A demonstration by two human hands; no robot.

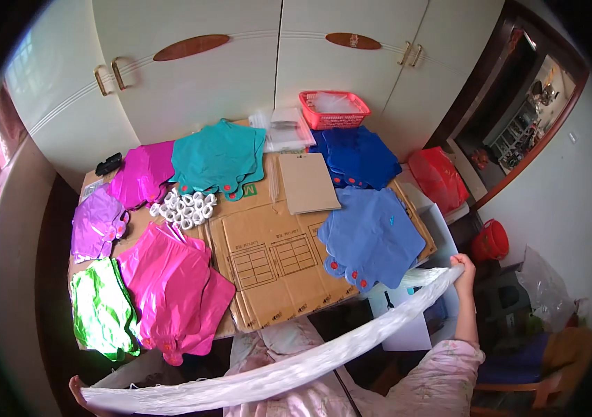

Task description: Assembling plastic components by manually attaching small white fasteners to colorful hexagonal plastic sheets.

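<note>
A long, shiny white bundle of strands (pixel 310 356), like a skein of thread, is stretched across in front of my body. Its right end is gripped by my right hand (pixel 464 270), raised beyond the table's near right corner. At the lower left my left hand (pixel 80 395) is closed round the other end; only part of it shows. The strands sag slightly over my lap. Nearest my right hand lies a fanned pile of grey-blue plastic pieces (pixel 372 236) with red dots. Small white coiled rings (pixel 185 207) sit in a group on the table's left half.
Flat cardboard (pixel 275 278) covers the table. Plastic piles in pink (pixel 174 285), green (pixel 103 306), purple (pixel 98 222), magenta (pixel 142 174), teal (pixel 218 156) and dark blue (pixel 355 156) surround a brown board (pixel 308 182). A red basket (pixel 335 121) stands behind; an open white box (pixel 442 226) is at right.
</note>
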